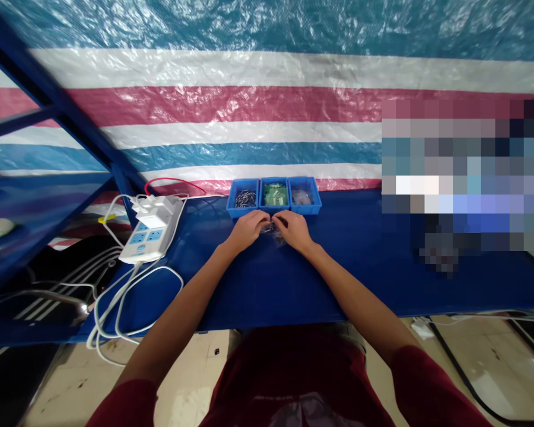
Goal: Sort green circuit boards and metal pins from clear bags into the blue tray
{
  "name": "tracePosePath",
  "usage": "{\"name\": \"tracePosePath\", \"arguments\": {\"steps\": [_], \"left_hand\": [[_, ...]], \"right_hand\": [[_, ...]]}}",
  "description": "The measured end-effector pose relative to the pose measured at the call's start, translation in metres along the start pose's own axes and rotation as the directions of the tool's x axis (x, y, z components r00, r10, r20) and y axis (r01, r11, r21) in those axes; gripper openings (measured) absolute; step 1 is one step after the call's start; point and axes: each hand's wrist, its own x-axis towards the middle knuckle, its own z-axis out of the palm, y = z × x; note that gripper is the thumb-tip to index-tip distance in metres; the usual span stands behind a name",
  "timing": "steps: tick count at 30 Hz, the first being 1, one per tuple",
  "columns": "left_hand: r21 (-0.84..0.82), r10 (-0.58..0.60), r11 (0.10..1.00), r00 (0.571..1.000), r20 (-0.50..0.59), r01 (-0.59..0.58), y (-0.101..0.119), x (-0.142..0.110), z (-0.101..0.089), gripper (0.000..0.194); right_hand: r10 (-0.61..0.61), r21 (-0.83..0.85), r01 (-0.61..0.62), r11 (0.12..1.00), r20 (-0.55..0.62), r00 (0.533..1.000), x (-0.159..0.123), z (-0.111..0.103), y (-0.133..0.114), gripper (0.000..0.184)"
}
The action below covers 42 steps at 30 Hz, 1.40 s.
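Note:
My left hand (248, 230) and my right hand (294, 230) meet just in front of three blue bins, fingertips nearly touching. Both are closed in a pinch on what looks like a small clear plastic bag (277, 236), with something dark and shiny at its top that is too small to make out. In the left bin (241, 212) lie many small metal pieces (246, 198), like screws or pins. The middle bin (273, 209) holds green-and-white packets (275, 194). Whitish translucent pieces (301, 197) fill part of the right bin (306, 209).
A white power strip (145, 240) with plugged-in chargers (155, 212) and looped white cables (115, 290) lies left on the blue table (267, 284). A blue metal frame (84, 130) rises at left. Striped plastic sheeting (231, 107) hangs behind. The right side is pixelated.

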Motion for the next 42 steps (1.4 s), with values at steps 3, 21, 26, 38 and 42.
{"name": "tracePosePath", "arguments": {"steps": [3, 21, 26, 38, 42], "left_hand": [[-0.003, 0.029, 1.0, 0.993, -0.118, -0.029, 0.001, 0.001, 0.0, 0.023], [-0.064, -0.161, 0.987, 0.955, -0.251, 0.15, 0.014, 0.004, -0.005, 0.036], [-0.191, -0.212, 0.969, 0.924, -0.319, 0.156, 0.022, 0.006, -0.007, 0.032], [-0.206, -0.187, 0.968, 0.956, -0.225, 0.141, 0.019, 0.006, -0.008, 0.033], [-0.171, -0.185, 0.975, 0.941, -0.285, 0.14, 0.014, 0.004, -0.006, 0.037]], "right_hand": [[-0.009, 0.044, 0.009, 0.999, -0.007, 1.0, 0.0, 0.0, 0.001, 0.025], [0.045, 0.056, -0.045, 0.997, -0.009, 0.999, 0.001, -0.006, -0.007, 0.03], [0.035, 0.033, -0.035, 0.999, -0.014, 0.999, 0.0, -0.006, -0.01, 0.033], [0.114, 0.013, -0.113, 0.994, -0.153, 0.982, 0.0, -0.013, -0.014, 0.042], [0.082, 0.053, -0.076, 0.996, -0.114, 0.99, 0.0, -0.012, -0.014, 0.038]]}}
